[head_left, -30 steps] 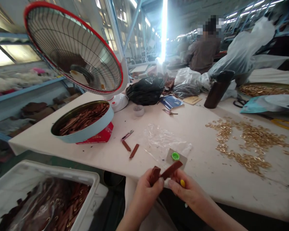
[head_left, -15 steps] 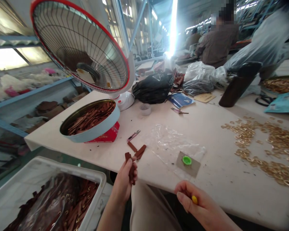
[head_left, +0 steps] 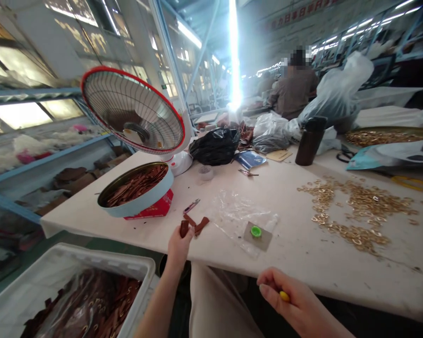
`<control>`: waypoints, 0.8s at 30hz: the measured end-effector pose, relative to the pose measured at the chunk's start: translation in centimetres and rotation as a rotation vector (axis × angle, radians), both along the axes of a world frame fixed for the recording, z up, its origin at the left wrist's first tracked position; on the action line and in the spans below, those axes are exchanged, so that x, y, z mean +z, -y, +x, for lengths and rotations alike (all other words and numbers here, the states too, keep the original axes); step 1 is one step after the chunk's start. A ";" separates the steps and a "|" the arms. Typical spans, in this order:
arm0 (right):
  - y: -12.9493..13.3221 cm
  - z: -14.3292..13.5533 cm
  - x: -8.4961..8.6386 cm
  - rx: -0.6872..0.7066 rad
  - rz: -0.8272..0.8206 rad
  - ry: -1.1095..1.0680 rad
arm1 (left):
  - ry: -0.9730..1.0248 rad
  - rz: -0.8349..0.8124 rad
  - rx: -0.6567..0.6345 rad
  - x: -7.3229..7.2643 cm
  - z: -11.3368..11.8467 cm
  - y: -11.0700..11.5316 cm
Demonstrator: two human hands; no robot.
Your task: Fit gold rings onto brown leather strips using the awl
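Observation:
Near the table's front edge, my left hand (head_left: 179, 244) is closed round a brown strip (head_left: 184, 228). Just beyond its fingers lie more brown strips (head_left: 201, 226) on the table, with small pink-handled snips (head_left: 191, 206) behind them. My right hand (head_left: 280, 291) is at the front edge, its fingers curled round a yellow object (head_left: 284, 296), most of which is hidden in the palm. A green cap (head_left: 255, 231) sits on a grey plate (head_left: 264, 239) over a clear plastic sheet (head_left: 229, 211).
A round tin (head_left: 137, 205) of brown strips leans on a red box (head_left: 162, 206), beside a fan (head_left: 134, 112). Gold rings (head_left: 359, 202) are spread at the right. A bottle (head_left: 310, 141) stands further back. A white crate (head_left: 141, 263) is at lower left; a person (head_left: 294, 91) sits behind.
The view has tilted up and shifted to the right. My left hand has turned, and the brown strip in it now shows mainly at its top end. My right hand keeps the yellow object.

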State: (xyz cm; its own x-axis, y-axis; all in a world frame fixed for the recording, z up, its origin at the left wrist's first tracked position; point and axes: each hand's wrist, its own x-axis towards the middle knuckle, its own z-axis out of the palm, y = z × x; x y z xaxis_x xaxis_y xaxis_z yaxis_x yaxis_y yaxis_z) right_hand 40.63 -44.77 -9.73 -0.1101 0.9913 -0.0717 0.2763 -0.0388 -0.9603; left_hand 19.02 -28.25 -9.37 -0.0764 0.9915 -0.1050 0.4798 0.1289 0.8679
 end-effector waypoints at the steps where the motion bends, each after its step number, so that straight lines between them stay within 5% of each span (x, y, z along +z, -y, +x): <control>1: 0.1 -0.2 0.1 0.003 0.005 -0.016 | -0.102 0.008 -0.058 0.2 -0.8 -1.5; 7: 0.2 -1.2 0.8 0.021 0.004 -0.047 | -0.525 -0.103 -0.363 -0.4 -0.4 -7.3; 14: -0.2 -0.2 0.4 -0.033 -0.017 -0.041 | -0.569 -0.181 -0.488 -0.6 0.5 -8.6; 18: -1.2 0.3 -0.4 -0.044 -0.026 -0.072 | -0.355 -0.168 -0.484 1.8 1.4 -6.0; 24: -1.6 0.0 0.0 -0.132 -0.016 -0.116 | 0.136 -0.241 -0.590 4.3 6.5 2.9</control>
